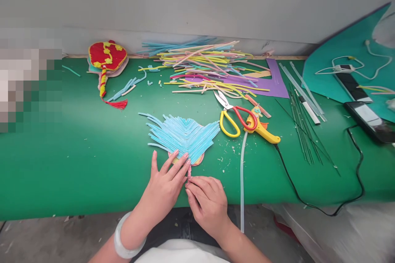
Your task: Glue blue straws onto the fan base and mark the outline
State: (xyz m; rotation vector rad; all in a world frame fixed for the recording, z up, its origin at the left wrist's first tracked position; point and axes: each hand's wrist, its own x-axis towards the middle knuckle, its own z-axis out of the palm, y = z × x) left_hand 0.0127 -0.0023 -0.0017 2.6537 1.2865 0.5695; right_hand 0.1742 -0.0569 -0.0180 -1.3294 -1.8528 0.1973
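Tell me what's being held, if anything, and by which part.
The right hand pinches the blue fan-shaped piece by its pink stem; the left hand lies on its lower edge, not visibly gripping.

Green counter [77, 164], pale wall [197, 4] behind. Far left: red fan [100, 55] with yellow flowers, striped handle, red tassel [119, 104]. Far centre: heap of pastel fuzzy strips [203, 61], partly over purple sheet [277, 78]. Right of centre: scissors [227, 107], blades slightly parted, red loop overlapping yellow glue gun [265, 133]; black cord [291, 185] looping right. Farther right: thin green wires [302, 131], clear rods [304, 88], white marker [309, 110]. Far right: teal sheet [324, 74] carrying slim device [352, 84], white cable [375, 55]; black device [370, 121] nearer.
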